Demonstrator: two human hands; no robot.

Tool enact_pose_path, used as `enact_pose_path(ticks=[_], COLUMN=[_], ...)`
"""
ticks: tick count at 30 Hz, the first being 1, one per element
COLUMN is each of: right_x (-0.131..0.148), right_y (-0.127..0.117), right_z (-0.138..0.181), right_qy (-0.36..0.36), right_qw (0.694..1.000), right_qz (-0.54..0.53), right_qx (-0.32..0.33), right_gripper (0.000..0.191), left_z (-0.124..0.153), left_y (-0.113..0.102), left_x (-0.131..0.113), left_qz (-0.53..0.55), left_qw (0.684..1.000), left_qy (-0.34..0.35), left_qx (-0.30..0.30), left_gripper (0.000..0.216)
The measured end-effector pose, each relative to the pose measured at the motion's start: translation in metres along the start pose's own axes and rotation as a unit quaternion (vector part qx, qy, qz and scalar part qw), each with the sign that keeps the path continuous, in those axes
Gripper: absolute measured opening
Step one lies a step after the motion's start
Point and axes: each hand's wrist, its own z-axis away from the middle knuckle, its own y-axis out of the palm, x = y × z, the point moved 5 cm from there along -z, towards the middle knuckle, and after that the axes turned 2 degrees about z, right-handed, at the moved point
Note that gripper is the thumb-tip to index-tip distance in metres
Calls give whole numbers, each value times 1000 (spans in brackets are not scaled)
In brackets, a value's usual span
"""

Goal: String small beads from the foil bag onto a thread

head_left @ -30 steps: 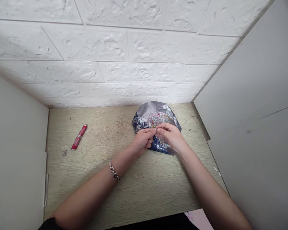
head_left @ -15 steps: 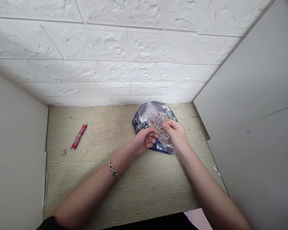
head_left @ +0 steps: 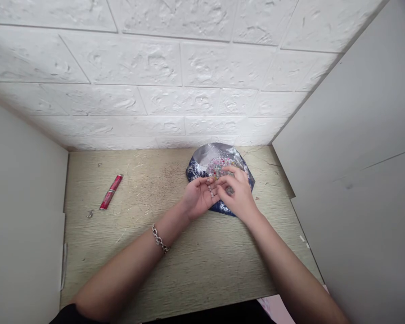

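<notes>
My left hand (head_left: 198, 198) is turned palm up, with a short row of small pale beads (head_left: 211, 192) lying across its cupped fingers. Over its fingertips reaches my right hand (head_left: 236, 191), fingers curved and apart, with nothing visible between them. Whether the right fingertips touch the beads, I cannot tell. Beneath and behind both hands lies a blue and silver bag (head_left: 199, 168), spread out with its silvery inside up. A heap of small mixed-colour beads (head_left: 219, 165) rests on it, partly hidden by my right hand.
On the left of the wooden tabletop (head_left: 189, 265) lies a red tube (head_left: 111, 192). Small shiny bits (head_left: 90, 214) are near it, and fine clear threads (head_left: 138, 175) are scattered to its right. A white brick-pattern wall (head_left: 162, 99) closes the back; pale panels stand at both sides.
My right hand has moved left from the bead heap to my left fingertips, and its pinched fingers have spread. My left hand has opened further, showing the pale beads.
</notes>
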Motion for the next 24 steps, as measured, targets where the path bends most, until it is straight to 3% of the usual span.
enact_pose_path(ticks=[3, 11, 24], right_x=[1, 0, 5], right_y=[6, 14, 17], right_z=[1, 2, 5], right_qy=[-34, -59, -121], right_qw=[998, 994, 983], right_qz=[27, 43, 98], right_qx=[45, 86, 102], right_gripper=[10, 12, 14], left_z=[0, 0, -4], left_y=[0, 0, -7], left_x=[-1, 0, 4], left_qz=[0, -11, -41], left_qw=[1000, 1000, 999], left_qy=[7, 6, 15], left_qx=[16, 16, -30], left_gripper=[15, 12, 22])
